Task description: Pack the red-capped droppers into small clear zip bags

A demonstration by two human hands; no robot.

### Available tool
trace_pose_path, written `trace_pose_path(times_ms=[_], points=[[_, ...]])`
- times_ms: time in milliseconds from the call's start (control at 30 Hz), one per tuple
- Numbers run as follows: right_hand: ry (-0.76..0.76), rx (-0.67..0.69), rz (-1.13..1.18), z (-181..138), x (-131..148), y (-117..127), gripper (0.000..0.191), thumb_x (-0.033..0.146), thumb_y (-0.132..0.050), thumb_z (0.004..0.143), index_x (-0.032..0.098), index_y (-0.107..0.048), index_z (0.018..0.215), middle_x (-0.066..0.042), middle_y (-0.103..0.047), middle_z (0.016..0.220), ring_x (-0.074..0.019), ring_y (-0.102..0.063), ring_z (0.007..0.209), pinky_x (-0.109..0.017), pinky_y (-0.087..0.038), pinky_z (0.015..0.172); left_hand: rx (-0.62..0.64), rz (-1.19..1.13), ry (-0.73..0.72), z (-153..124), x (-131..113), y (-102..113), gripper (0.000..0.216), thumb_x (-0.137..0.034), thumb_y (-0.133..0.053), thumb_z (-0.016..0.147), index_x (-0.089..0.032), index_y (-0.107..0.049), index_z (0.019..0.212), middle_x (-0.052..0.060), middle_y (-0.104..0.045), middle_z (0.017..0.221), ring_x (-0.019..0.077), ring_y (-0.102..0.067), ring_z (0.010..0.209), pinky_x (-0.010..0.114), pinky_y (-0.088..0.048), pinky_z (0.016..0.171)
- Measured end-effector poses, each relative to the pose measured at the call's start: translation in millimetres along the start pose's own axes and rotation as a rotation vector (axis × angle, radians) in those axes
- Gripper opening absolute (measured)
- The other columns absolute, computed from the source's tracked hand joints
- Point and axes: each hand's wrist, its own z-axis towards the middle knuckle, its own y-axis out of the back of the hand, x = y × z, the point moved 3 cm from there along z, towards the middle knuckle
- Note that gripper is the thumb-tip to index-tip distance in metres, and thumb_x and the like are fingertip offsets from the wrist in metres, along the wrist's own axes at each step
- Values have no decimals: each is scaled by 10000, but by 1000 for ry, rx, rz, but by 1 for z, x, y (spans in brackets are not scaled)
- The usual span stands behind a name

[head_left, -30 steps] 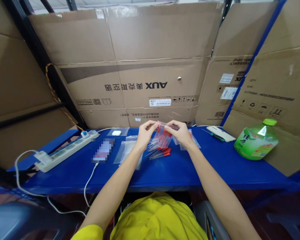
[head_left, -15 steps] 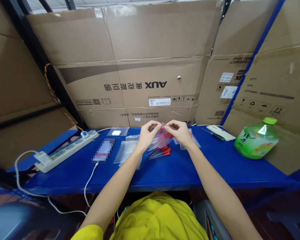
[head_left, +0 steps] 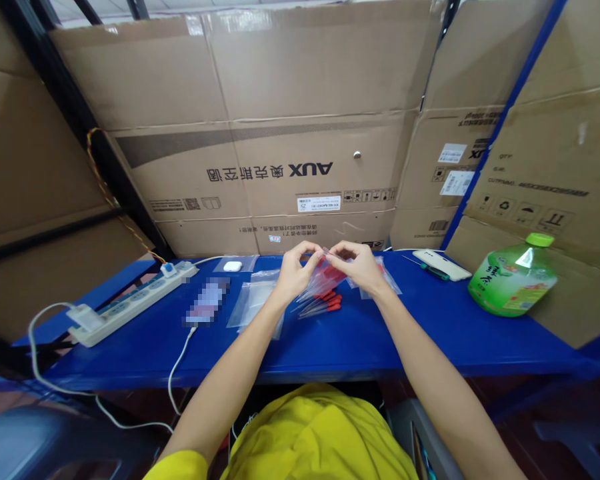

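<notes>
My left hand and my right hand meet over the middle of the table, fingertips pinched on the top edge of a clear plastic bag. Red shows through the bag. Below it on the table lies a small pile of thin pointed pieces with red ends; their exact kind is too small to make out. Flat empty clear bags lie to the left of my left hand. More clear bags, with some red in them, rest beside my right wrist.
On the blue table are a power strip, a phone on a cable and a white earphone case. To the right are a green-handled screwdriver, a white phone-like object and a green bottle. Cardboard walls the back.
My hands stay almost in place, with the fingertips shifting slightly along the bag's top edge. Nothing else on the table has visibly moved.
</notes>
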Motion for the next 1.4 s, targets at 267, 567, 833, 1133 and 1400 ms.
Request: trace_pose_path(times_ms=[267, 567, 833, 1133, 1400], points=[[41, 47, -94, -2, 8, 2, 232, 404, -697, 844, 187, -693, 764, -15, -691, 715, -152, -577, 648, -283, -460, 631, 70, 98, -55, -1, -1, -1, 273, -432, -595, 992, -186, -688, 916, 66, -723, 955, 206, -667, 912, 311, -493, 835], [48, 54, -64, -1, 6, 1, 229, 415, -688, 855, 196, -673, 791, -17, -686, 763, -162, -591, 698, -285, -464, 661, 95, 42, -48, 0, -2, 0, 252, -439, -639, 961, -192, -674, 927, 65, -703, 979, 204, -650, 933, 307, -497, 850], [109, 47, -148, -2, 7, 1, 180, 363, -666, 865, 194, -681, 805, -16, -688, 771, -152, -568, 687, -285, -439, 658, 90, 142, -119, -1, -4, 2, 236, -399, -585, 995, -195, -676, 921, 70, -697, 959, 212, -636, 925, 325, -472, 845], [56, 55, -53, -2, 11, 4, 279, 466, -690, 865, 200, -662, 782, -11, -667, 729, -156, -569, 666, -288, -450, 640, 110, 36, -58, -1, -5, 1, 298, -454, -573, 1002, -192, -711, 977, 78, -733, 1016, 215, -667, 965, 314, -510, 863], [55, -31, 75, 1, 6, 6, 321, 502, -778, 831, 220, -683, 954, -23, -720, 819, -182, -655, 728, -311, -514, 708, 66, -124, 76, -2, 7, -3, 294, -474, -629, 970, -186, -686, 961, 29, -686, 825, 161, -632, 757, 266, -500, 710]])
